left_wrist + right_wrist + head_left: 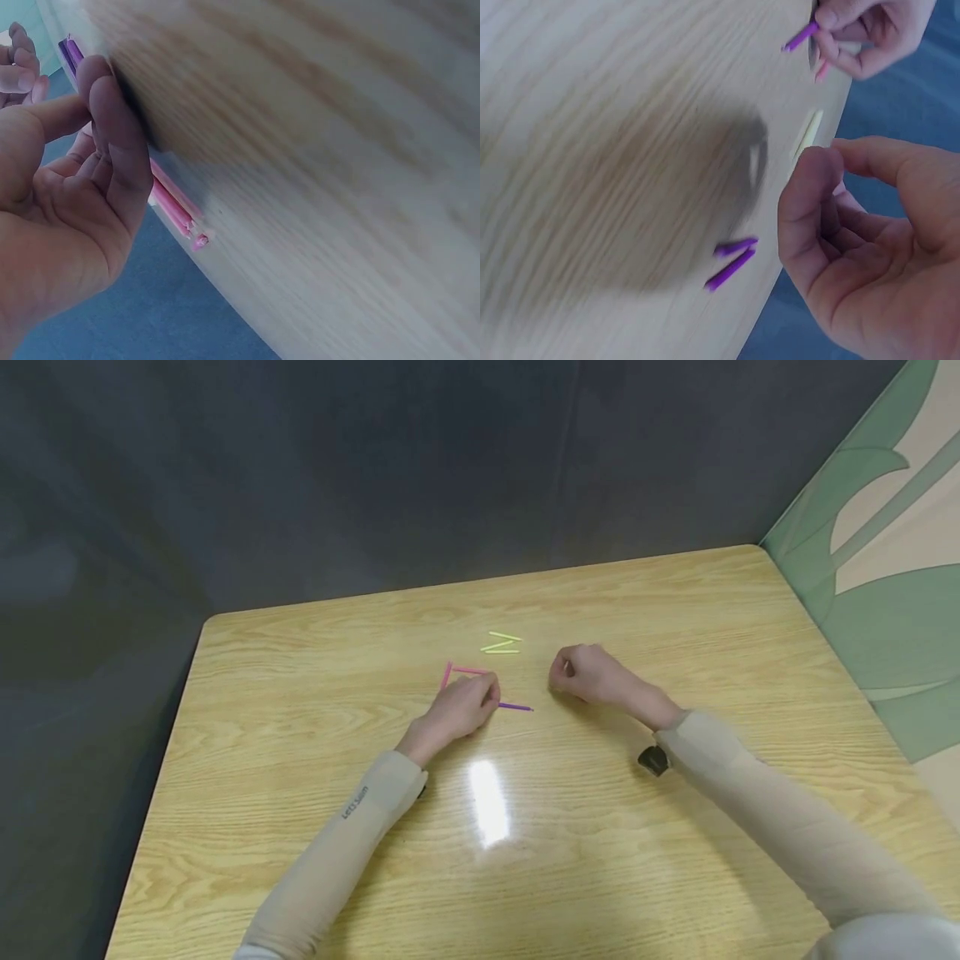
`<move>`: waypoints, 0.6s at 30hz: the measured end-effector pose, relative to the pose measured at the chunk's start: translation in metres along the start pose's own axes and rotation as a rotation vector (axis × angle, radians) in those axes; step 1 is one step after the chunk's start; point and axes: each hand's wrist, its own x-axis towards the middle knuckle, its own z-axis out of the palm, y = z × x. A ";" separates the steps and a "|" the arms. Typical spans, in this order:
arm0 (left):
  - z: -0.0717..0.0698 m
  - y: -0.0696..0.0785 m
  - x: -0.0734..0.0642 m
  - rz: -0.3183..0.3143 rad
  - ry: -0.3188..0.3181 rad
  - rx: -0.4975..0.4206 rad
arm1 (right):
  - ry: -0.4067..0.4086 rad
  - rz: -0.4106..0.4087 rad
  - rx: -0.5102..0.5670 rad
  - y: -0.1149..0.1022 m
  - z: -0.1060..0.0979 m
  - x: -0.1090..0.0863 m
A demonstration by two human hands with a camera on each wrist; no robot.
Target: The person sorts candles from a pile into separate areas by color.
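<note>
My left hand (465,702) is low over the table, its thumb and a finger pinching one end of a purple stick (516,707). That stick (802,36) pokes out past the fingertips in the right wrist view. Beside the left hand lie two pink sticks (469,671) meeting near a corner, one partly covered by the hand. My right hand (592,675) hovers above the table with curled fingers, thumb and index fingertips together, and nothing shows between them. Two more purple sticks (730,270) lie near it in the right wrist view; in the head view they are hidden.
Three yellow sticks (502,652) form a zigzag beyond the hands. The wooden table (300,710) ends at a dark curtain (375,477) behind, and a leaf-patterned cloth (900,610) hangs at the right. A bright reflection lies on the tabletop in front.
</note>
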 end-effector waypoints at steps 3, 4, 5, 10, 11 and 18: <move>0.001 0.000 0.001 0.009 0.002 0.011 | -0.017 -0.011 -0.017 -0.005 0.007 0.003; 0.000 -0.001 0.001 0.014 0.005 0.016 | -0.025 -0.018 -0.022 -0.006 0.010 0.004; 0.000 -0.001 0.001 0.018 0.006 0.021 | -0.030 -0.029 -0.036 -0.007 0.012 0.005; -0.001 -0.002 0.000 0.025 0.007 0.033 | -0.089 -0.055 -0.020 -0.013 0.022 0.006; -0.001 -0.002 0.000 0.023 0.007 0.033 | -0.101 -0.056 -0.017 -0.014 0.024 0.006; -0.001 -0.003 0.000 0.019 0.010 0.045 | -0.119 -0.054 -0.020 -0.018 0.034 0.008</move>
